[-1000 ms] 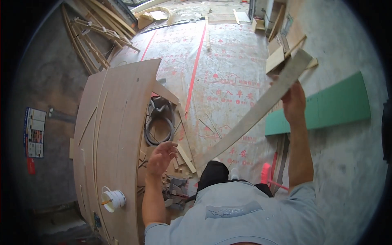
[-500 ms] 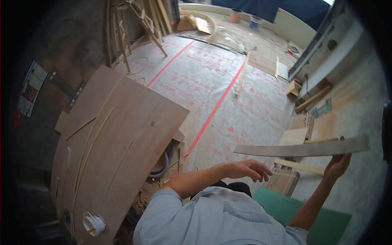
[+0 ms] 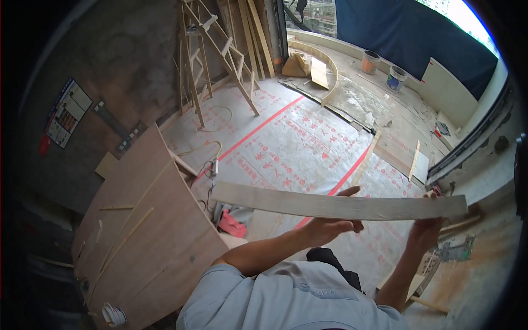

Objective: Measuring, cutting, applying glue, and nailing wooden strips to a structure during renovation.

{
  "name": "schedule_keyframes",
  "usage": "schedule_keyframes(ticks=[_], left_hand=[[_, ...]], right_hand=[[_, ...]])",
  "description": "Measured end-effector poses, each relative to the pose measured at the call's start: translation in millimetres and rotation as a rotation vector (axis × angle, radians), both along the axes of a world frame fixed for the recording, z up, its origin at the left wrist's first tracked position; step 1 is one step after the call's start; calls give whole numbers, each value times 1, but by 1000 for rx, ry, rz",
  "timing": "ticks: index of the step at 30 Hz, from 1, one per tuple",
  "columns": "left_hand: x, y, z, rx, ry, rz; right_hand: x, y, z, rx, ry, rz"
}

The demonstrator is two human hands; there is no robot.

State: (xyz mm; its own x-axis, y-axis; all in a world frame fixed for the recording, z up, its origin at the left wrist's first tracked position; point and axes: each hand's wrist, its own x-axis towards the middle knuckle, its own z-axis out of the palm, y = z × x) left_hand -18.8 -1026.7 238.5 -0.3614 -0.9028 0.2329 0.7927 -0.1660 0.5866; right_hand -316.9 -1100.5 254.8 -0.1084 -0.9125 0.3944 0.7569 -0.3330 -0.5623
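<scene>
A long, narrow, greyish wooden board lies across in front of me, slightly bowed. My right hand grips it close to its right end, fingertips showing past the far edge. Around the board's middle is my left hand, with fingers seen on both the near and far sides; the board hides part of its palm. To my left, a large plywood sheet makes a work surface bearing thin wood strips and a white bucket.
A wooden stepladder and upright planks stand at the far left wall. Red-marked protective sheeting covers the floor. Two buckets and a curved wooden strip are at the back. A red cloth lies beside the plywood.
My left hand, free before, has come up and closed around the board. The board has swung leftward across me, still in my right hand. My view has turned toward the ladder and window side.
</scene>
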Motion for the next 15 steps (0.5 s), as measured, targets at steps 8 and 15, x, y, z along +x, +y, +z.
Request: schedule_keyframes(ticks=[8,15], left_hand=[[138,-182,4,141,18,467],[263,-358,-49,146,-12,642]], right_hand=[[209,-257,2,106,-72,487],[364,-435,-34,216,90,643]])
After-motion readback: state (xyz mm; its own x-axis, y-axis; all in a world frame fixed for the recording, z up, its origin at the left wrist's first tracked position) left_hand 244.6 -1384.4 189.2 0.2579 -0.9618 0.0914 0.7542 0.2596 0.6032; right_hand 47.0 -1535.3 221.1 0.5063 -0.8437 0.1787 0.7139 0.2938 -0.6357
